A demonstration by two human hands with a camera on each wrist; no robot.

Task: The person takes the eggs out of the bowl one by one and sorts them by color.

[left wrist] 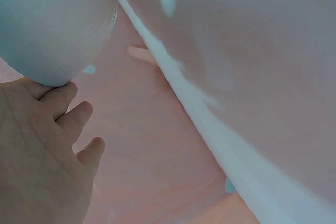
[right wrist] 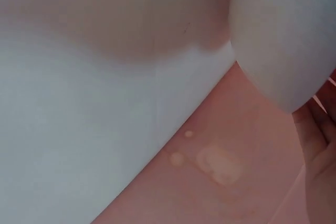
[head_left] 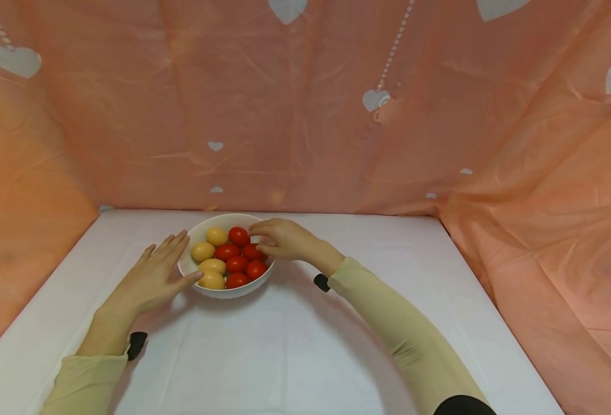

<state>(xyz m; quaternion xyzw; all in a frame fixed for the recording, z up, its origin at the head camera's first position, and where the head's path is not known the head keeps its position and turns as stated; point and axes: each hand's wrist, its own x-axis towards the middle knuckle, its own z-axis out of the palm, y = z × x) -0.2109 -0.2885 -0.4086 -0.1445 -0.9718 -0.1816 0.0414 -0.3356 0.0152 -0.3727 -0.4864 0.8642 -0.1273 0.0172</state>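
A white bowl (head_left: pixel 227 293) stands toward the back left of the table, holding several red egg-shaped pieces (head_left: pixel 236 264) and several yellow ones (head_left: pixel 212 267) that resemble small tomatoes or eggs. On the bowl's left side my left hand (head_left: pixel 152 279) lies with straight, spread fingers, its thumb reaching over the rim near the front yellow piece. In the left wrist view, its fingertips are right at the bowl's wall (left wrist: pixel 58 24). My right hand (head_left: pixel 287 239) reaches over the right rim, fingers and thumb apart above the red pieces. The bowl's wall (right wrist: pixel 286 40) partly hides it in the right wrist view.
A white cloth covers the table (head_left: pixel 264 357). Behind it hangs an orange curtain (head_left: pixel 295 144) printed with pale hearts, and more of the same fabric closes both sides. Black wrist straps show at the left wrist (head_left: pixel 137 344) and right wrist (head_left: pixel 321 282).
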